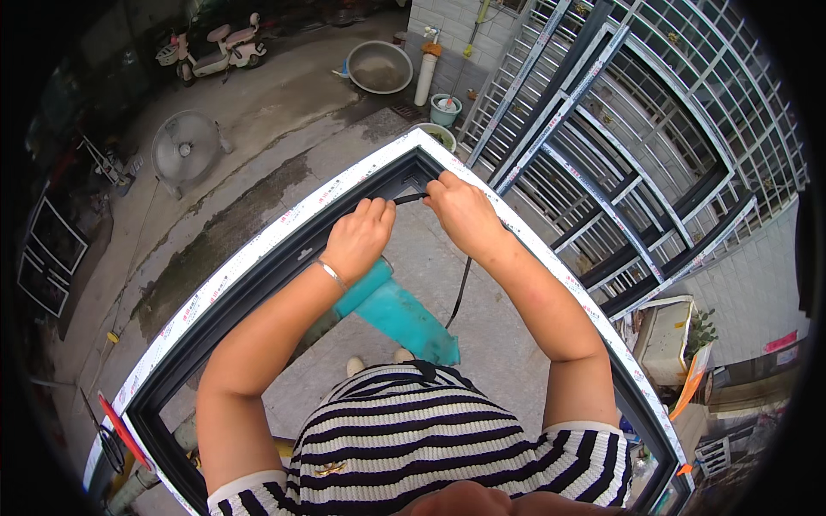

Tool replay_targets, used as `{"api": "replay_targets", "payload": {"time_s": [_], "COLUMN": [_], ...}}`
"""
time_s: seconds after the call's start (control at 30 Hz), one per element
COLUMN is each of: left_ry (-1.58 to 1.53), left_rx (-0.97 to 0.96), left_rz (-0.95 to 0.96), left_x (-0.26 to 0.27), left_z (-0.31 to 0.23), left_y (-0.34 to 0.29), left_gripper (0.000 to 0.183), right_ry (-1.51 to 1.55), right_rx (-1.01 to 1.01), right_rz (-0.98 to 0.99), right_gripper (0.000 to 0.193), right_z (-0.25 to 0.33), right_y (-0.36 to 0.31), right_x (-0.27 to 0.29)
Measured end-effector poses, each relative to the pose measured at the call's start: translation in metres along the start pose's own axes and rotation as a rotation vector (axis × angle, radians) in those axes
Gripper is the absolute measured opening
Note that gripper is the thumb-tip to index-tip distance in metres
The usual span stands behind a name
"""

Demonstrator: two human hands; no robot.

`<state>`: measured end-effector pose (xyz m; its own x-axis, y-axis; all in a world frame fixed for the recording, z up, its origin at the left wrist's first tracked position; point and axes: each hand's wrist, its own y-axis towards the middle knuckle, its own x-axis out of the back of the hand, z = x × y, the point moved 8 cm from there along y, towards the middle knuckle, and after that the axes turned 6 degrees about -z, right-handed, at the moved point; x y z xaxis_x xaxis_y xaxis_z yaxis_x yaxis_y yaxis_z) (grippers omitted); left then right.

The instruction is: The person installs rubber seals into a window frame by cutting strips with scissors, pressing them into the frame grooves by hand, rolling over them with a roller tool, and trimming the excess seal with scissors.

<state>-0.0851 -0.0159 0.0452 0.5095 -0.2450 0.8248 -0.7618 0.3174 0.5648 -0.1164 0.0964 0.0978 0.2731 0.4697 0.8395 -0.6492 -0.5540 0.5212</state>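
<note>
A large window or door frame [222,273], dark inside with white printed film on its face, surrounds my arms. Near its far corner, my left hand [361,230] is closed on a thin black rubber strip [410,198]. My right hand [463,213] pinches the same strip just right of it, close to the corner. Between the two hands a short length runs across. The strip's loose tail [462,292] hangs below my right hand toward the ground inside the frame. My fingertips partly hide how the strip sits against the frame's inner groove.
Turquoise sheeting [404,314] lies below, inside the frame. Scissors [110,449] and a red-edged object [122,430] rest at the near left corner. More frames [594,103] lean on a metal grille at right. A fan [185,148], scooter [215,50] and basin [379,67] stand beyond.
</note>
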Motion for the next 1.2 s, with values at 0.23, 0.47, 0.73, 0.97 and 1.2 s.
{"api": "replay_targets", "payload": {"time_s": [0.23,0.47,0.73,0.97,1.2], "left_ry": [-0.029,0.175,0.312,0.331,0.382], "left_rx": [-0.012,-0.082,-0.154,-0.132,-0.109], "left_rz": [-0.183,-0.196,-0.187,-0.099,-0.092], "left_x": [-0.009,-0.020,-0.024,-0.028,-0.035], "left_z": [0.000,-0.007,-0.018,-0.014,-0.016], "left_y": [0.023,0.024,0.002,0.009,0.012], "left_gripper": [0.010,0.011,0.030,0.020,0.016], "right_ry": [0.138,0.114,-0.175,-0.243,-0.322], "right_rx": [-0.092,-0.138,0.230,0.323,0.336], "right_rz": [0.072,0.060,-0.057,-0.077,-0.069], "right_gripper": [0.026,0.011,0.005,0.007,0.005], "right_z": [-0.017,-0.031,-0.010,-0.010,-0.013], "right_y": [-0.006,-0.027,0.012,0.012,0.010], "right_x": [-0.005,0.035,-0.011,-0.020,-0.027]}}
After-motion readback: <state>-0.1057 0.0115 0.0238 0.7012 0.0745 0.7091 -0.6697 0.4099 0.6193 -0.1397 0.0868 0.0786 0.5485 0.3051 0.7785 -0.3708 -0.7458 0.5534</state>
